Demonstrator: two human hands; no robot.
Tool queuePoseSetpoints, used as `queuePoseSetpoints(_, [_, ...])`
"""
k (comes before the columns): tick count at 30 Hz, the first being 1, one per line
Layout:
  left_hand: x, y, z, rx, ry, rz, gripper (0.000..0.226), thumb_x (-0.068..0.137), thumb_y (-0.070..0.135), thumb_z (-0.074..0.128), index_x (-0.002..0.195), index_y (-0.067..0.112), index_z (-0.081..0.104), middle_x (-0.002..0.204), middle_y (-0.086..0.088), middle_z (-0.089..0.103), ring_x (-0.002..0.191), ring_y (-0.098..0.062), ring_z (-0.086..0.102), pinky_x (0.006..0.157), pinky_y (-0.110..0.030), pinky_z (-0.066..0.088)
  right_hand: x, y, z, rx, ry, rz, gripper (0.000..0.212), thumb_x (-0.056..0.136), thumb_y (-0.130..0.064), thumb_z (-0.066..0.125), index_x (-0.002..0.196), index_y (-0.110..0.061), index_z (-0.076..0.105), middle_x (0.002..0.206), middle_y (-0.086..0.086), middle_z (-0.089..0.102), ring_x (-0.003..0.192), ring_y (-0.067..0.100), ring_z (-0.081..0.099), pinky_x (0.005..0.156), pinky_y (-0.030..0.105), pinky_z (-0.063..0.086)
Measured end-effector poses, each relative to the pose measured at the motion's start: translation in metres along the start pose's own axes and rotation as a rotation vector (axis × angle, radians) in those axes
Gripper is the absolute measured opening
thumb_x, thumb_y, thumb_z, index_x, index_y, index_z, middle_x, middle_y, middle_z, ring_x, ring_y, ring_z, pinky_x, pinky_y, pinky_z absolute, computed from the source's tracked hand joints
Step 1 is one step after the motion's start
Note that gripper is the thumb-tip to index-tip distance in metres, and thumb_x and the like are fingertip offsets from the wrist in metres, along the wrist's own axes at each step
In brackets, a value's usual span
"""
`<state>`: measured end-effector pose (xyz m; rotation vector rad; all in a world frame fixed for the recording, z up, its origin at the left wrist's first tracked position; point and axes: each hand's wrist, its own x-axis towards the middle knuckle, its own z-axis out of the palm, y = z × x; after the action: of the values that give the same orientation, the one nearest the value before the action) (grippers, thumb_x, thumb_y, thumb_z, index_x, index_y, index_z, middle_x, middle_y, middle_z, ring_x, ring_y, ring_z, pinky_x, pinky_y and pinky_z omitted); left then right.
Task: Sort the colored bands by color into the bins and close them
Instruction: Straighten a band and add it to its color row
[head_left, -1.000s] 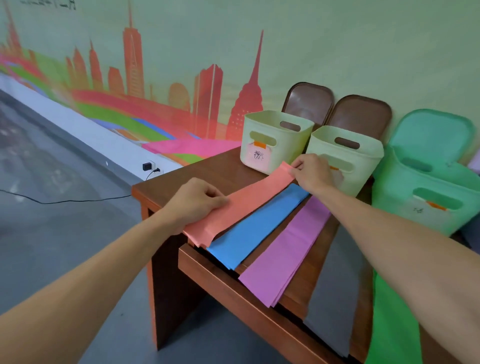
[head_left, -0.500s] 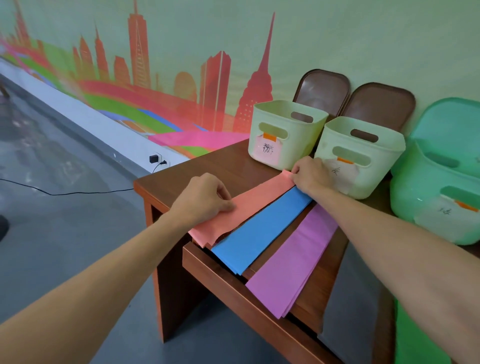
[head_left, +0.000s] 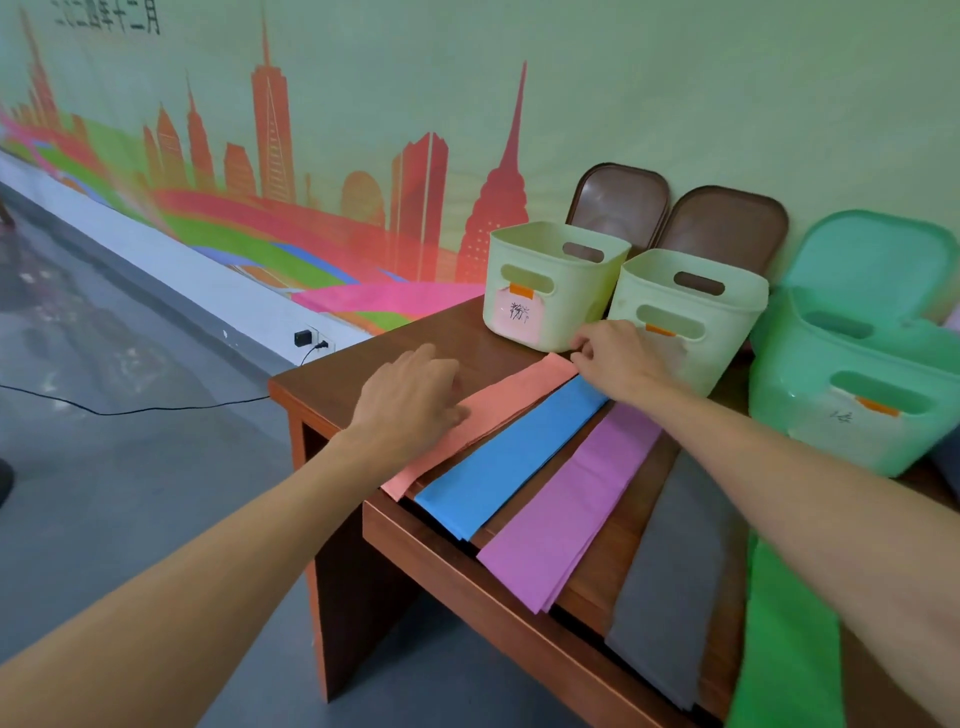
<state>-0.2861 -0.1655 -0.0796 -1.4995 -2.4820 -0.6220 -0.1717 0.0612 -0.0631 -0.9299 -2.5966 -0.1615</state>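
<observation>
Head view of five bands laid side by side across the near edge of a brown table, their near ends overhanging it. From left to right: salmon band, blue band, purple band, grey band, green band. The left hand rests palm down on the middle of the salmon band, its fingers relaxed and loosely extended onto the table. The right hand has its fingers curled at the far end of the salmon band, pinching its corner. Just beyond stand three open bins: the left cream bin and the right cream bin, touching each other, and the green bin to the right. Two brown lids and a green lid lean upright against the wall behind them.
</observation>
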Motion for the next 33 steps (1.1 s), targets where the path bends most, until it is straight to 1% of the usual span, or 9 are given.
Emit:
queuePoseSetpoints(3, [0.000, 0.025, -0.003, -0.221, 0.026, 0.107, 0.021, 0.087, 0.026, 0.065, 0.106, 0.019, 0.065, 0.098, 0.003, 0.053, 0.089, -0.014, 0.056, 0.079, -0.029, 0.047, -0.020, 0.019, -0.027, 0.054, -0.134, -0.063, 0.012, 0.088, -0.028, 0.060, 0.093, -0.027, 0.070, 0.097, -0.007, 0.069, 0.091, 0.013, 0.062, 0.075, 0.035, 0.053])
queuePoseSetpoints(6, [0.001, 0.060, -0.004, -0.339, 0.000, 0.197, 0.015, 0.086, 0.023, 0.063, 0.101, 0.019, 0.066, 0.090, 0.003, 0.054, 0.083, -0.012, 0.053, 0.077, -0.027, 0.045, -0.047, 0.044, -0.057, 0.101, -0.234, -0.092, 0.011, 0.086, -0.021, 0.064, 0.092, -0.019, 0.073, 0.095, -0.003, 0.070, 0.087, 0.011, 0.060, 0.084, 0.029, 0.050])
queuePoseSetpoints(11, [-0.006, 0.128, 0.000, -0.417, -0.075, 0.307, 0.014, 0.088, 0.024, 0.059, 0.095, 0.018, 0.069, 0.088, 0.002, 0.063, 0.082, -0.013, 0.057, 0.078, -0.029, 0.046, -0.101, 0.088, -0.101, 0.048, -0.296, -0.083, 0.014, 0.085, -0.019, 0.066, 0.096, -0.015, 0.074, 0.088, -0.003, 0.070, 0.073, 0.002, 0.056, 0.062, 0.003, 0.035])
queuePoseSetpoints(14, [-0.017, 0.170, 0.003, -0.452, -0.111, 0.385, 0.015, 0.088, 0.022, 0.060, 0.096, 0.014, 0.070, 0.092, -0.002, 0.068, 0.083, -0.013, 0.059, 0.078, -0.027, 0.046, -0.135, 0.116, -0.124, 0.042, -0.312, -0.037, 0.014, 0.085, -0.022, 0.066, 0.095, -0.017, 0.074, 0.089, -0.004, 0.070, 0.068, -0.003, 0.053, 0.065, 0.007, 0.041])
queuePoseSetpoints(18, [-0.032, 0.227, 0.014, -0.476, -0.186, 0.456, 0.017, 0.090, 0.023, 0.058, 0.099, 0.013, 0.069, 0.095, -0.002, 0.068, 0.088, -0.015, 0.060, 0.080, -0.027, 0.046, -0.183, 0.154, -0.148, 0.071, -0.318, 0.036, 0.015, 0.087, -0.023, 0.066, 0.097, -0.015, 0.073, 0.095, -0.002, 0.071, 0.077, 0.003, 0.057, 0.063, 0.005, 0.035])
queuePoseSetpoints(22, [-0.048, 0.281, 0.036, -0.466, -0.277, 0.515, 0.018, 0.090, 0.024, 0.057, 0.102, 0.016, 0.068, 0.099, -0.001, 0.065, 0.093, -0.014, 0.059, 0.082, -0.024, 0.042, -0.231, 0.192, -0.162, 0.132, -0.272, 0.140, 0.015, 0.087, -0.023, 0.064, 0.096, -0.015, 0.074, 0.093, -0.006, 0.070, 0.083, 0.004, 0.060, 0.066, 0.004, 0.038])
queuePoseSetpoints(26, [-0.059, 0.328, 0.062, -0.544, -0.319, 0.488, 0.019, 0.087, 0.018, 0.060, 0.104, 0.015, 0.067, 0.104, -0.005, 0.064, 0.094, -0.016, 0.060, 0.084, -0.022, 0.043, -0.274, 0.231, -0.160, 0.240, -0.177, 0.251, 0.011, 0.086, -0.019, 0.066, 0.092, -0.016, 0.075, 0.092, -0.004, 0.072, 0.085, 0.008, 0.062, 0.075, 0.010, 0.044])
queuePoseSetpoints(28, [-0.062, 0.344, 0.077, -0.592, -0.288, 0.451, 0.021, 0.085, 0.015, 0.060, 0.105, 0.016, 0.066, 0.105, -0.005, 0.053, 0.094, -0.016, 0.056, 0.087, -0.018, 0.039, -0.293, 0.249, -0.154, 0.301, -0.087, 0.320, 0.009, 0.085, -0.016, 0.067, 0.089, -0.015, 0.076, 0.089, -0.002, 0.073, 0.084, 0.009, 0.063, 0.070, 0.004, 0.041])
queuePoseSetpoints(33, [-0.058, 0.374, 0.101, -0.611, -0.088, 0.284, 0.039, 0.084, 0.021, 0.061, 0.122, 0.015, 0.053, 0.123, -0.007, 0.034, 0.120, -0.021, 0.033, 0.105, -0.023, 0.023, -0.323, 0.285, -0.134, 0.363, 0.138, 0.494, 0.008, 0.083, -0.017, 0.068, 0.081, -0.020, 0.075, 0.079, -0.006, 0.072, 0.071, 0.003, 0.060, 0.064, 0.001, 0.038])
